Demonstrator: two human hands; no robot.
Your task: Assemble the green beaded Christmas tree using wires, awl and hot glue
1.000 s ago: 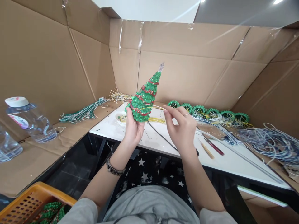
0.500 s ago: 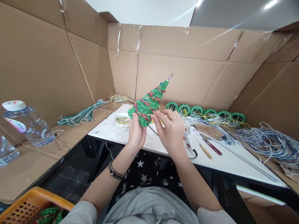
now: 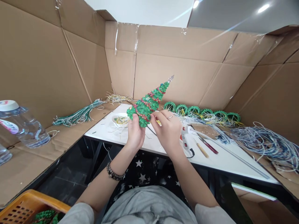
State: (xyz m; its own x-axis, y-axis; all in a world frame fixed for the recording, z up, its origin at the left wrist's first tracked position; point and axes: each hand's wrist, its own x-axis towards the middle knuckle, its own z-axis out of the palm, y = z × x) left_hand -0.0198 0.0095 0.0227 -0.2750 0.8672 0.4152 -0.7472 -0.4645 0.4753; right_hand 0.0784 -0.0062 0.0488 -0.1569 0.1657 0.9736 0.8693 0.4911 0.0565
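The left hand [image 3: 135, 134] grips the tree [image 3: 147, 104] by its base, tip pointing to 2 o'clock. The right hand [image 3: 167, 130] pinches its lower edge.

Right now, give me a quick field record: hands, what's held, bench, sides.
left hand: grip closed round the base of the beaded tree
right hand: fingertips pinching at the tree's lower edge
tree: tilted, tip up and to the right
table: glue gun, small bowl, green rings
left side: water bottle, orange basket
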